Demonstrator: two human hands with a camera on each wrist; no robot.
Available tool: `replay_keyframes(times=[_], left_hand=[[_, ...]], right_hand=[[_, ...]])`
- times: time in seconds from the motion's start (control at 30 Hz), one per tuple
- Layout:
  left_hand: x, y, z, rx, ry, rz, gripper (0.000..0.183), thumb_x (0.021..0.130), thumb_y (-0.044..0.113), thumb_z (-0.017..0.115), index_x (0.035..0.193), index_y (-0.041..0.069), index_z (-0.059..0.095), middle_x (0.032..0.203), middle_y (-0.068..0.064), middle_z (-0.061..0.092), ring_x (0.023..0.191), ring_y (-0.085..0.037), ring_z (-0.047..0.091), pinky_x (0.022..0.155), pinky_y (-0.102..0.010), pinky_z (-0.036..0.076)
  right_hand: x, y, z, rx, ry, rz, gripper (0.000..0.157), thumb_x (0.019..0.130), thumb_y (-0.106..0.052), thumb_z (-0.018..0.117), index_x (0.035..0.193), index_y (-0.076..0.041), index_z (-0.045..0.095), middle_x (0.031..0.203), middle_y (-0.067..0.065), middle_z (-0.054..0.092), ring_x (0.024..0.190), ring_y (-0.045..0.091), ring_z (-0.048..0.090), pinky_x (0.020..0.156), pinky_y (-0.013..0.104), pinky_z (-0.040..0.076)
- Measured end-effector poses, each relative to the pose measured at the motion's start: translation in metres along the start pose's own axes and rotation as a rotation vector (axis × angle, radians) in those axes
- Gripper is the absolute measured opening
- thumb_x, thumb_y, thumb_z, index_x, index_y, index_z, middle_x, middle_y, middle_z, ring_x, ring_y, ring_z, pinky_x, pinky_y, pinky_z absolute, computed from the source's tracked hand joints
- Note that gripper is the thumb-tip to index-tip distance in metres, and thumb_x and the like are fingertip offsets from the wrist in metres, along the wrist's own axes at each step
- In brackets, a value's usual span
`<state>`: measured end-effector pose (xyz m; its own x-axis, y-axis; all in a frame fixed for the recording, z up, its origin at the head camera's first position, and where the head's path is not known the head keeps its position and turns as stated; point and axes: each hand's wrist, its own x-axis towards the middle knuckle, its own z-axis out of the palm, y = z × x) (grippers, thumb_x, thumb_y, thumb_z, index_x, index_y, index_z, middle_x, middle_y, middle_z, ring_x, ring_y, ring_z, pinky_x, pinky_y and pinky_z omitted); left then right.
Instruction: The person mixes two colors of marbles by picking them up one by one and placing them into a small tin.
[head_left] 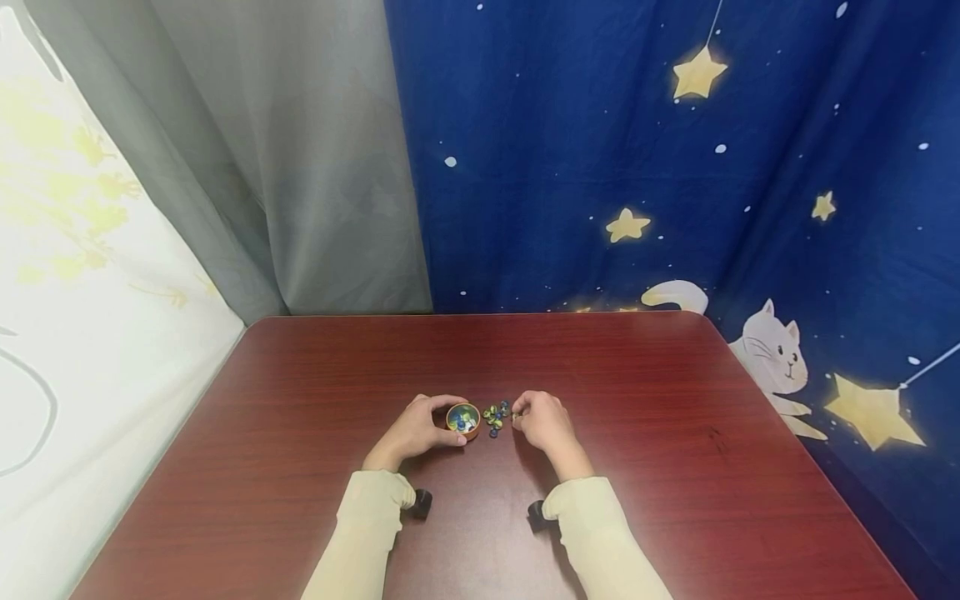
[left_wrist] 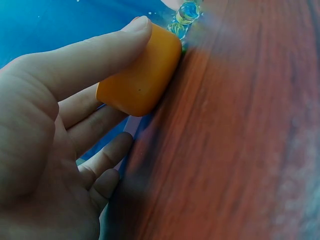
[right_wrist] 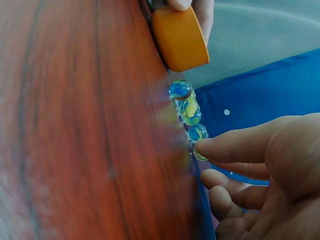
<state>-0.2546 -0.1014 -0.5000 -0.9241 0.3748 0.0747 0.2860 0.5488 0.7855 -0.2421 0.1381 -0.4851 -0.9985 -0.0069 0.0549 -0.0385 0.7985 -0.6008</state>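
A small orange bowl (left_wrist: 145, 75) sits on the table with several glass marbles inside, seen from above in the head view. My left hand (head_left: 412, 429) grips it from the left, thumb on the near side and fingers round the far side. Just right of the bowl lies a loose cluster of blue, green and yellow marbles (head_left: 495, 414). At the right edge of that cluster, my right hand (head_left: 547, 423) pinches a marble (right_wrist: 201, 154) between thumb and fingertips. In the right wrist view the thumb partly hides this marble.
The dark red wooden table (head_left: 660, 367) reaches back to a grey curtain (head_left: 337, 167) and a blue curtain with stars (head_left: 540, 167). A white cloth (head_left: 90, 333) hangs along the left side. Black cameras (head_left: 422, 504) are worn at both wrists, below the light sleeves.
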Motion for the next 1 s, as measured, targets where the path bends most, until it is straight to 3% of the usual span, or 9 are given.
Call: replay_keyframes(times=[0.5,1.0], left_hand=[[-0.001,0.000,-0.001,-0.004,-0.002,0.012,0.058,0.065,0.026,0.092,0.119,0.023,0.069,0.100,0.008,0.065,0.097,-0.018,0.047,0.088,-0.041,0.041],[-0.001,0.000,0.001,0.001,-0.003,0.016,0.059,0.066,0.027,0.091,0.120,0.022,0.068,0.102,0.007,0.066,0.095,-0.017,0.045,0.084,-0.039,0.042]], right_hand=[[-0.004,-0.016,-0.003,0.118,0.043,-0.036,0.011,0.077,-0.011,0.077,0.085,-0.014,0.071,0.071,-0.006,0.061,0.069,0.013,0.056,0.066,0.036,0.044],[-0.010,-0.032,0.013,0.170,0.060,-0.172,0.013,0.077,-0.011,0.079,0.086,-0.016,0.070,0.073,-0.008,0.058,0.068,0.010,0.055,0.067,0.032,0.045]])
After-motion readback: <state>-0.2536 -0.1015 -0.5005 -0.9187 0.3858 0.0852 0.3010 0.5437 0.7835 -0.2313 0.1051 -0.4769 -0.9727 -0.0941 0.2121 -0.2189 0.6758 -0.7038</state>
